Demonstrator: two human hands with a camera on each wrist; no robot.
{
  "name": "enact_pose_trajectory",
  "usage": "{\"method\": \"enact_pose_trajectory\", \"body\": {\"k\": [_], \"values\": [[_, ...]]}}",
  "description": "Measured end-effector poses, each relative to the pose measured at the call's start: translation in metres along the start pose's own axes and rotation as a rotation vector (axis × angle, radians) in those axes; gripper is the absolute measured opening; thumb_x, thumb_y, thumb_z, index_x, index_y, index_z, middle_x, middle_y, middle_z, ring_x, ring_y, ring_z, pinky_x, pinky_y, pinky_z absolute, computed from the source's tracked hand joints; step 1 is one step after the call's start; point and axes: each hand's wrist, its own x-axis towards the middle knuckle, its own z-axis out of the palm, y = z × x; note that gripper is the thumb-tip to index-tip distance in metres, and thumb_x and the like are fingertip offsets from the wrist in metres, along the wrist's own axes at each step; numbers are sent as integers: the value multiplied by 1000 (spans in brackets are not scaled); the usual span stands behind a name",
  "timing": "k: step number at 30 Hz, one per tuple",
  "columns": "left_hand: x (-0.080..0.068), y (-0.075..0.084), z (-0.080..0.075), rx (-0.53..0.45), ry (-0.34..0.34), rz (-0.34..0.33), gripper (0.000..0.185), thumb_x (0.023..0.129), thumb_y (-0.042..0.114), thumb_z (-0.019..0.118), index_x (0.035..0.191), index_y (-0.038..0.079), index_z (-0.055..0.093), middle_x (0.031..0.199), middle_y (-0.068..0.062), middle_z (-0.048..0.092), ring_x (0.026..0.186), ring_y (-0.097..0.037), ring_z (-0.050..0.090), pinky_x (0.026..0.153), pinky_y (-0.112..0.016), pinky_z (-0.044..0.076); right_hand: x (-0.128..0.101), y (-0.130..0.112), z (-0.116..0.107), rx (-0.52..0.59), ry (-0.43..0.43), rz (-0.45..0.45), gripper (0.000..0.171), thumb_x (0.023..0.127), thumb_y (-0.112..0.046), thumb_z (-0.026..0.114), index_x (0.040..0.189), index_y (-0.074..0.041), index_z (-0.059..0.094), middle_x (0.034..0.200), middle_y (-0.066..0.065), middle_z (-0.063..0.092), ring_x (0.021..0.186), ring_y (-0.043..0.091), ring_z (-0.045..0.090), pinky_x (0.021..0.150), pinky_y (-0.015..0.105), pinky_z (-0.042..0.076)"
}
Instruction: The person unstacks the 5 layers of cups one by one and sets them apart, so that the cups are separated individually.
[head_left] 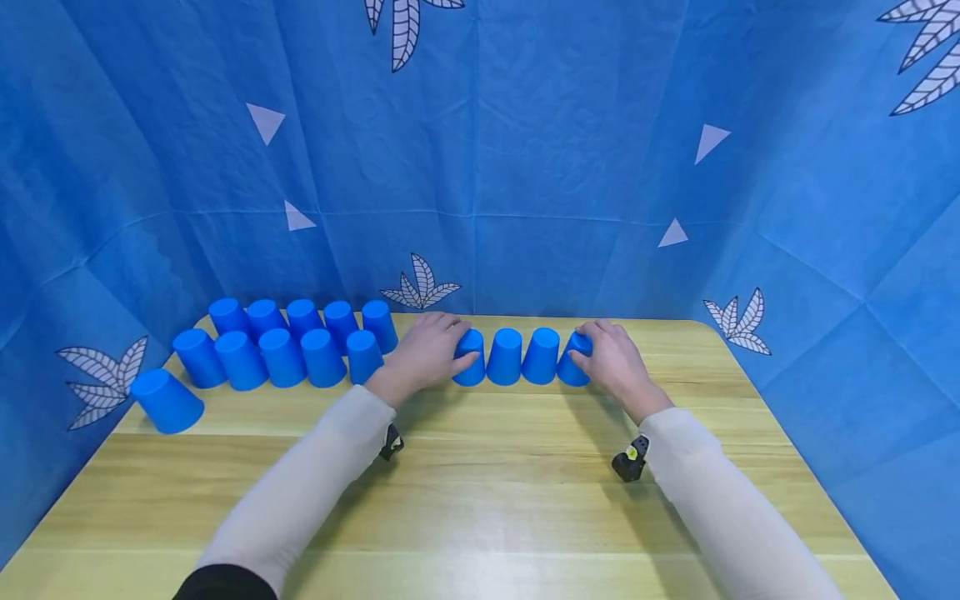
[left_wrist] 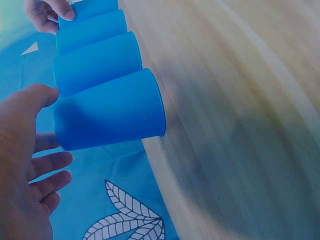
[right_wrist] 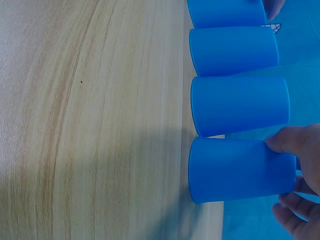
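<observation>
Four blue plastic cups stand upside down in a side-by-side row near the table's back edge. At the row's left end is a cup with my left hand at its upper part, thumb in front and index finger behind. The right-end cup is pinched near its top by my right hand, the thumb on its near side and fingers behind. Between them stand two more cups, the left-middle cup and the right-middle cup. Gaps between neighbours are very narrow.
To the left stand two rows of upside-down blue cups, a back row and a front row. A single cup sits nearer, by the left edge. A blue patterned cloth hangs behind the wooden table.
</observation>
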Motion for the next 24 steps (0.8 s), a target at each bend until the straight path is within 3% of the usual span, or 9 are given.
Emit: {"method": "enact_pose_trajectory", "body": {"k": [13, 24], "values": [[12, 6, 6, 68, -36, 2, 58, 97, 51, 53, 141, 13, 53, 140, -9, 53, 131, -31, 44, 109, -53, 28, 0, -2, 1, 15, 4, -10, 46, 94, -25, 67, 131, 1, 56, 131, 23, 54, 121, 44, 48, 98, 58, 43], [-13, 3, -8, 64, 40, 78, 56, 96, 50, 56, 135, 10, 58, 131, -9, 60, 126, -30, 49, 107, -51, 31, -1, 0, 0, 14, 8, -10, 47, 94, -25, 67, 132, 1, 56, 133, 23, 53, 122, 44, 47, 98, 58, 42]]}}
